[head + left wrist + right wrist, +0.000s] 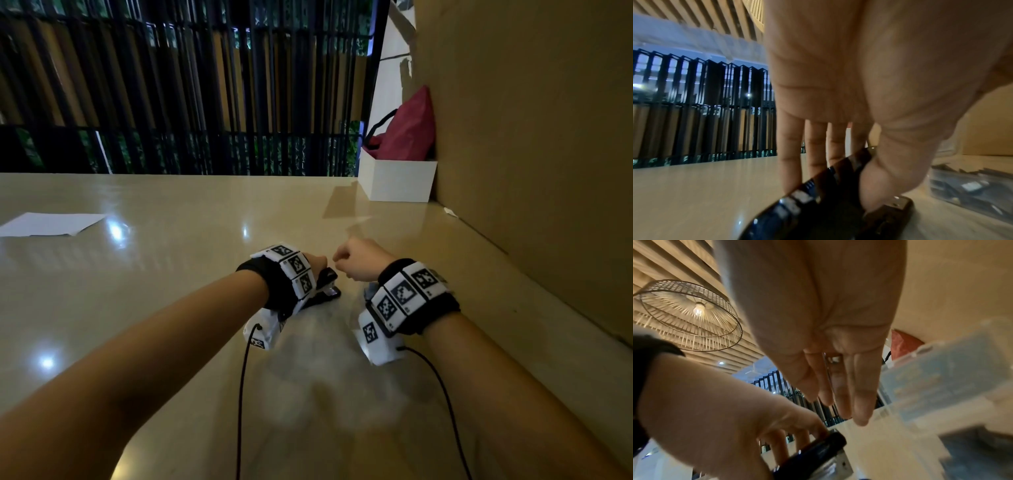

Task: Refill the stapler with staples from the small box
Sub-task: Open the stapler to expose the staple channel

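Stapler (838,203) gripped by left hand (859,97); right hand (818,321) pinches staples (834,359); clear box (972,183) holds staples.

Bare forearms; black wristbands (423,313) carry white square-coded marker tiles (296,270) and thin black cables (241,404).

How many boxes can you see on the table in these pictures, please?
2. A white box stands at the far right of the table, against the cardboard wall. A small clear plastic box of staples sits beside the stapler, mostly hidden under the right wrist overhead.
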